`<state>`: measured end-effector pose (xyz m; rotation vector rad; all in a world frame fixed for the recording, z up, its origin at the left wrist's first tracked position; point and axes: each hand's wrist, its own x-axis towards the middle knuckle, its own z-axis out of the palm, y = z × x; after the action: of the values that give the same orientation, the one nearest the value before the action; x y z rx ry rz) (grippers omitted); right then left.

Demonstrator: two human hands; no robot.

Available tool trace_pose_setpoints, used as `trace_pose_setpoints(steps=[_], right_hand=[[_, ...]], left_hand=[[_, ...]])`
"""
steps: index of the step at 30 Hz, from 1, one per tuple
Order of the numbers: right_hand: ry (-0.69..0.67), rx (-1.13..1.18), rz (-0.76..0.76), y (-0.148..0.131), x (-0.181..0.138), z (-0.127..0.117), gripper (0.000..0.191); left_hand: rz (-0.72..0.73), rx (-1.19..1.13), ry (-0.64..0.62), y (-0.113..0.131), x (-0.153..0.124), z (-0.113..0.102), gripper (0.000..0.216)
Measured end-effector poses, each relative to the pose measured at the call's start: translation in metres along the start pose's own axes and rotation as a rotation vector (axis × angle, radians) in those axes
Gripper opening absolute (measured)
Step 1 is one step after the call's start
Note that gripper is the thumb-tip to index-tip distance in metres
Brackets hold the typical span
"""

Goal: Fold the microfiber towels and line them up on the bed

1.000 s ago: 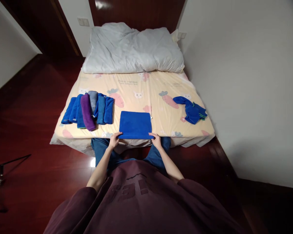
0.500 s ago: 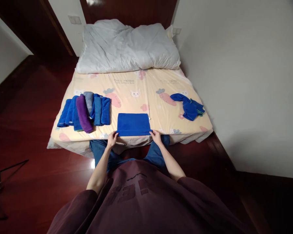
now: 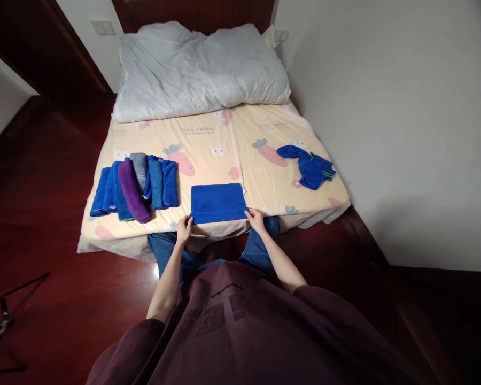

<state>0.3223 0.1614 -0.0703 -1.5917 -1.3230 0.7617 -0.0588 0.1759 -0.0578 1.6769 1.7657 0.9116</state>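
A bright blue towel [image 3: 218, 202] lies folded flat at the near edge of the bed [image 3: 208, 149], right in front of me. My left hand [image 3: 183, 230] pinches its near left corner. My right hand [image 3: 255, 220] pinches its near right corner. Both hands have fingers closed on the cloth. To the left on the bed lies a row of rolled towels [image 3: 135, 182], blue ones with a purple and a grey one among them.
A crumpled blue cloth [image 3: 308, 167] lies on the bed's right side, close to the white wall. A pale grey duvet [image 3: 200, 69] is heaped at the head. Dark red wooden floor surrounds the bed; a black stand's legs [image 3: 4, 315] show at the lower left.
The blue towel looks shorter front to back than a second ago. Both hands stay on its near corners. The camera has tilted, shifting the bed slightly in view.
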Motion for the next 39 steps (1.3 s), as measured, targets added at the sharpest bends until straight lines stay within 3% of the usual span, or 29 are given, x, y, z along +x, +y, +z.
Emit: trace_pose_setpoints(steps=[15,22,25,27,31,34,39], right_hand=[[0.173,-0.249,0.075,0.004,0.006,0.014,0.028],[0.190,-0.287,0.139,-0.005,0.011,0.018,0.025],[0.240,-0.300,-0.002,-0.018,0.003,0.007,0.036],[0.200,-0.328,-0.164,-0.027,-0.008,-0.005,0.040],[-0.085,-0.441,-0.409,-0.039,-0.032,-0.019,0.045],[-0.240,-0.533,-0.480,-0.041,-0.036,-0.013,0.050],[-0.272,-0.647,-0.478,-0.033,-0.021,0.007,0.056]], left_hand=[[-0.032,0.099,0.038,0.008,0.007,0.010,0.033],[-0.056,0.125,0.084,0.013,0.011,0.012,0.033],[0.014,0.165,0.147,0.016,0.001,0.005,0.037],[0.141,0.211,0.120,0.017,-0.012,0.000,0.040],[0.408,0.313,-0.132,0.024,-0.033,0.001,0.049],[0.456,0.394,-0.201,0.031,-0.032,0.011,0.059],[0.453,0.470,-0.181,0.034,-0.012,0.020,0.067]])
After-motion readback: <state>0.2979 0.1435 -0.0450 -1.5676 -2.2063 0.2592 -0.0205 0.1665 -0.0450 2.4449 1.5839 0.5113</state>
